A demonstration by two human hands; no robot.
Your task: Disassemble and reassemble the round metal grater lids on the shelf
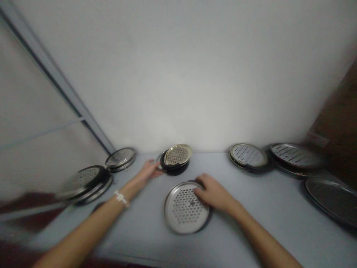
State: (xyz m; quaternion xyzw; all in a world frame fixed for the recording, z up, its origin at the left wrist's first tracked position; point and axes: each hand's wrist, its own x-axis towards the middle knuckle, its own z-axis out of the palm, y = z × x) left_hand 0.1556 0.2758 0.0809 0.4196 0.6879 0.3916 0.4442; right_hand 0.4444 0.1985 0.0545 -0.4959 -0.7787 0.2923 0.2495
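Observation:
A round silver perforated disc [185, 210] with a dark rim is in the middle foreground. My right hand [210, 191] grips its upper right edge, thumb on top and fingers at the rim. Farther back, against the wall, is a stack topped by a gold-rimmed perforated disc [178, 154], with black rims below it. My left hand [149, 170], with a white bracelet on the wrist, has its fingers closed on the silver edge of a disc at the left side of that stack. Its fingertips are slightly blurred.
More stacked discs stand on the grey table [134, 230]: a stack at back left [120, 158], a nearer left stack [86, 182], one at back right [248, 155], another beside it [295, 155], and a dark disc [331, 197] at far right. Behind is a pale wall.

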